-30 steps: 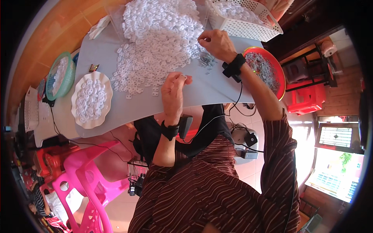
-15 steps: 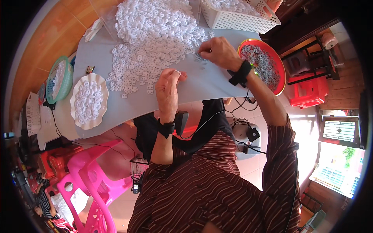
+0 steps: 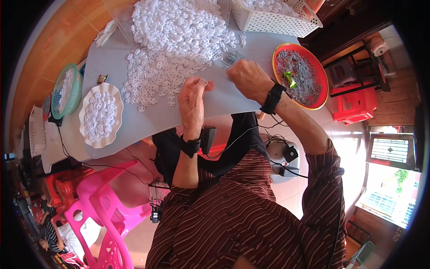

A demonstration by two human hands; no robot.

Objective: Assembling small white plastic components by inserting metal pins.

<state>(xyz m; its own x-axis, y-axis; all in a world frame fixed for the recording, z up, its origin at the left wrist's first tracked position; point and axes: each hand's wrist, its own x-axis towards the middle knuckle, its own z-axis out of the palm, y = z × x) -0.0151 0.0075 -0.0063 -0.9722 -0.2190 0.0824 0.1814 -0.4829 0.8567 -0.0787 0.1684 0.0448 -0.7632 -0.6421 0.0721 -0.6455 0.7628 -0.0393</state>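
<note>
Your right hand, curled, any contents hidden, draws back from the grey pile at its eleven o'clock; your left hand still pinches a white piece.

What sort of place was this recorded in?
Likely a home or small informal workshop: white pieces heaped on a grey table, a red bowl of grey pieces, and a pink plastic chair nearby.

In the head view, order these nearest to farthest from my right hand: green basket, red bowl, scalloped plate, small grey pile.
From your right hand:
1. Small grey pile, just beyond it.
2. Red bowl, to its right.
3. Scalloped plate, well to the left.
4. Green basket, left of the plate.
</note>
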